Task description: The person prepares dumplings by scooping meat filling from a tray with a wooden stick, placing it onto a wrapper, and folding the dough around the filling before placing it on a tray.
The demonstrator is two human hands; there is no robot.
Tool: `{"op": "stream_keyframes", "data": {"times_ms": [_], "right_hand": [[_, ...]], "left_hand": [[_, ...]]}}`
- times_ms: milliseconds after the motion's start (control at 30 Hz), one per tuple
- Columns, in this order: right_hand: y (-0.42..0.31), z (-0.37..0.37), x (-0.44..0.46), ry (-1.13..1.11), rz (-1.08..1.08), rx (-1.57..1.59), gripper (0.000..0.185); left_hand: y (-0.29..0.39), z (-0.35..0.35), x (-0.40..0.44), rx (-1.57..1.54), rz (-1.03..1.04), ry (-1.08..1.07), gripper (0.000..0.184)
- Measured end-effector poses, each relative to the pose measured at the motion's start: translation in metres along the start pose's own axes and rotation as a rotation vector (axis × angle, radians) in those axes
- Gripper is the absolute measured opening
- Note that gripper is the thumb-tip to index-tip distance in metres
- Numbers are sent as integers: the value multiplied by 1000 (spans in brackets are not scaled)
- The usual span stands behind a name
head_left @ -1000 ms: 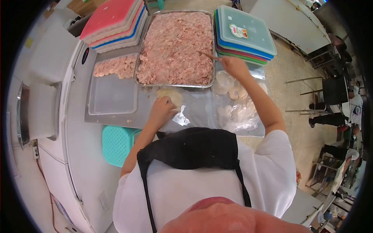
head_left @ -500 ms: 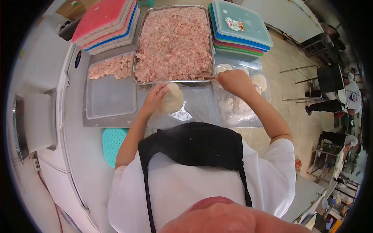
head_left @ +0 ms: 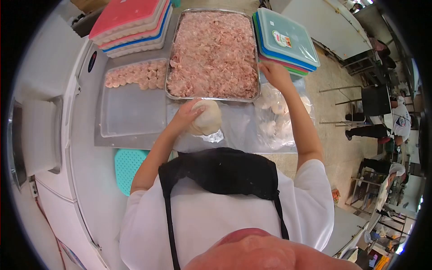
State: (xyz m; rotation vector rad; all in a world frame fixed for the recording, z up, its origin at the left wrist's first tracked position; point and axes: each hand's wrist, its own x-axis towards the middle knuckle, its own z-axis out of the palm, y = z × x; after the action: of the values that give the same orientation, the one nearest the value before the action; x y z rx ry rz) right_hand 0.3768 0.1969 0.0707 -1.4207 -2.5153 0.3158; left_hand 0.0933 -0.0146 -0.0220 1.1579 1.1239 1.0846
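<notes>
My left hand holds a pale round dough wrapper just below the near edge of a metal tray heaped with minced meat. My right hand is closed at the tray's right side, in front of the lid stack; the thin tool seen in it earlier is mostly hidden now. Pale rounds of dough lie in clear plastic to the right. On the left, a translucent tray bears rows of filled pieces along its far side.
Stacked trays with a red lid stand at the back left. Coloured lids are piled at the back right. A turquoise basket is below the table's left edge. Two people are at the far right, beyond a black chair.
My left hand has lifted the wrapper up from the table. My right hand went from over the meat down to the tray's near right corner, then up along its right side.
</notes>
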Motion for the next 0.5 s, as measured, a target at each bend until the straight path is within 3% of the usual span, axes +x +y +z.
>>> {"op": "stream_keyframes", "data": {"times_ms": [167,300,400,500], "right_hand": [[5,34,69,84,43,-249,30],[-21,76,86,113,-49,-217,30],[-38,83,76,124,-88,-161,30],[-45,72,65,109,-177,-125,30]], "left_hand": [[11,-11,-13,-296,-93,89,34],[35,-23,-32,-127,-95,276,32],[37,-38,-44,-298,-143,343,34],[35,-50,-49,-550,-22,370,36]]}}
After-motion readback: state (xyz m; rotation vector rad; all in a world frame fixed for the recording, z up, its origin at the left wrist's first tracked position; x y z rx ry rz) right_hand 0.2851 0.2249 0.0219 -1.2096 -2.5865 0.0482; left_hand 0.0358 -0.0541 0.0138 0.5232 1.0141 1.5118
